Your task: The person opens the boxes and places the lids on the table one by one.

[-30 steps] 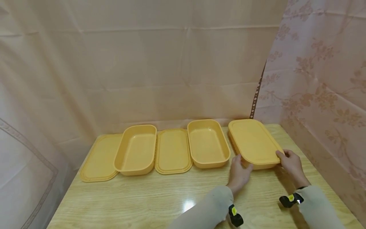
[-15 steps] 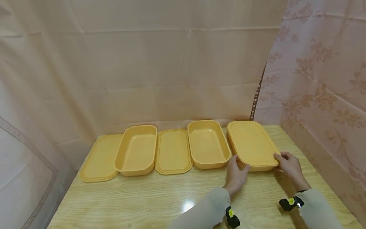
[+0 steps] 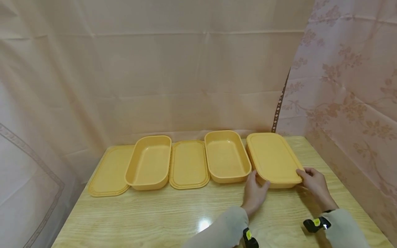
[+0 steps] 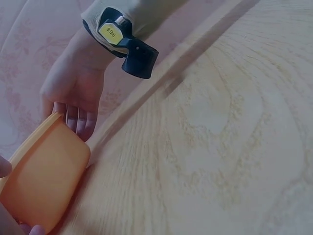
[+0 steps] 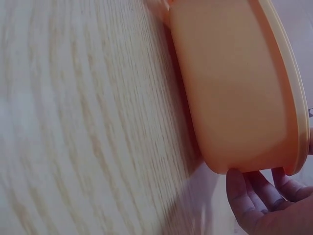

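Observation:
A lidded yellow food container (image 3: 274, 158) sits at the right end of the row in the head view. My left hand (image 3: 255, 194) holds its near left corner, thumb toward the front and fingers along the left side. At the near right corner my right hand (image 3: 315, 184) grips it, thumb on the lid's edge and fingers lower on the side. The right wrist view shows the container's smooth front wall (image 5: 230, 88) close to the wood surface, with right-hand fingertips (image 5: 235, 178) against its side. Only bits of the left hand appear at the left wrist view's edge.
Left of the held container stands an uncovered yellow container (image 3: 227, 156), then a flat lid (image 3: 189, 164), another uncovered container (image 3: 149, 162) and a second lid (image 3: 110, 172) partly behind it. A beige curtain (image 3: 186, 86) hangs behind the wooden table (image 3: 149, 220); floral cloth (image 3: 356, 113) hangs right.
The lidded container has shifted slightly toward me and a little left, with both hands on it. The other containers and lids stay in place.

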{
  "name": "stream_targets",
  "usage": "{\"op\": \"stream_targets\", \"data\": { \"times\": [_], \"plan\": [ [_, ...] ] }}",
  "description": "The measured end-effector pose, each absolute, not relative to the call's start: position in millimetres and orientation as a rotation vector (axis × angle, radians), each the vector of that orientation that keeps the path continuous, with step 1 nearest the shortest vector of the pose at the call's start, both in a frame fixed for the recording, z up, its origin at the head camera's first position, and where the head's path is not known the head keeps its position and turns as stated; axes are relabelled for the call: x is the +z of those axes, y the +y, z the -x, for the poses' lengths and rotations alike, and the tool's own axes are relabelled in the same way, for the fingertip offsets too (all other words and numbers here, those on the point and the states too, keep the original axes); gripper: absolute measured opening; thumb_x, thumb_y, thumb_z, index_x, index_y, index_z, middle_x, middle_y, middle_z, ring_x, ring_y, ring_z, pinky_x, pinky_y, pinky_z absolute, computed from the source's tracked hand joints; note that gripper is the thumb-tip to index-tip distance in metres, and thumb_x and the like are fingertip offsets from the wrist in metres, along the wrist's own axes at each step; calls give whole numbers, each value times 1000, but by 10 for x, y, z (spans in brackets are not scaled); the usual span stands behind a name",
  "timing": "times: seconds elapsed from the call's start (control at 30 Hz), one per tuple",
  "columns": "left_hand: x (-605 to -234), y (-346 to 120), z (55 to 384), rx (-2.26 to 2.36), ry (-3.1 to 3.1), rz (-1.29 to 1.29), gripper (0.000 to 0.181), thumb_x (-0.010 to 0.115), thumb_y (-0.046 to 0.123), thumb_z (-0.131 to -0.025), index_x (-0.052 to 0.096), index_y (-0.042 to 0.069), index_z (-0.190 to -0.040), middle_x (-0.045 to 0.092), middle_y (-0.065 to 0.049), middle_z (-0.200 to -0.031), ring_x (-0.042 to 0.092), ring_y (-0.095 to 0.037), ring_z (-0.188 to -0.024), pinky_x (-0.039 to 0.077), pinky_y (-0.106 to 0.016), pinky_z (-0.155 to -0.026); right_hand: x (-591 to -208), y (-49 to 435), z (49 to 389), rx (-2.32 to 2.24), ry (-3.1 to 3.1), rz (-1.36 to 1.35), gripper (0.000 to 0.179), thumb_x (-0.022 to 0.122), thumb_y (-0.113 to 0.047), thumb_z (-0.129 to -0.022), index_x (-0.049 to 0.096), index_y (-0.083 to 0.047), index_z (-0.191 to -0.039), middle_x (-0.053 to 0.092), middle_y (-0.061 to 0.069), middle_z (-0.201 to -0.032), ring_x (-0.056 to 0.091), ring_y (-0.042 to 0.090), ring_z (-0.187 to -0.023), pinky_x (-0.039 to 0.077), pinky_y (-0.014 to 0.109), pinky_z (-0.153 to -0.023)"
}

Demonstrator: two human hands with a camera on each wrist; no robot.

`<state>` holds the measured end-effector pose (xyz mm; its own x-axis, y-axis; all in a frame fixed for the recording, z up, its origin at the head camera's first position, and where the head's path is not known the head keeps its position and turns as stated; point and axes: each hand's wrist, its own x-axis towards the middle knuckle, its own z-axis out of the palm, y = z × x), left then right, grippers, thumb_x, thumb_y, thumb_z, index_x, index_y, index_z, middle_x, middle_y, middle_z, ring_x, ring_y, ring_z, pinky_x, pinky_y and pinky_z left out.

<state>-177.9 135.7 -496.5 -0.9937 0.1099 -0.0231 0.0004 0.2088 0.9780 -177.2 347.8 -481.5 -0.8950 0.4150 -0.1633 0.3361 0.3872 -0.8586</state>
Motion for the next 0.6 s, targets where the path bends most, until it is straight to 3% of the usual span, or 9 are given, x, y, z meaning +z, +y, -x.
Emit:
{"op": "stream_targets", "data": {
  "times": [0.4, 0.6],
  "plan": [
    [-5010, 1316, 1743, 1908, 2391, -119, 57, 69, 26, -87, 50, 8, -138, 56, -4, -134, 52, -24, -127, 41, -40, -109, -4829, 3460, 1750, 1523, -2573, 708, 63, 46, -38, -100, 37, 15, -135, 56, 13, -104, 54, -4, -69, 54, 20, -64],
    [-5020, 1318, 1770, 1974, 2319, -69, 51, 69, 26, -89, 53, 8, -134, 61, 0, -120, 57, -18, -113, 47, -35, -97, -4820, 3481, 1743, 1506, -2617, 655, 65, 47, -40, -100, 37, 15, -134, 57, 8, -99, 54, -4, -69, 54, 20, -64]
  ]
}}
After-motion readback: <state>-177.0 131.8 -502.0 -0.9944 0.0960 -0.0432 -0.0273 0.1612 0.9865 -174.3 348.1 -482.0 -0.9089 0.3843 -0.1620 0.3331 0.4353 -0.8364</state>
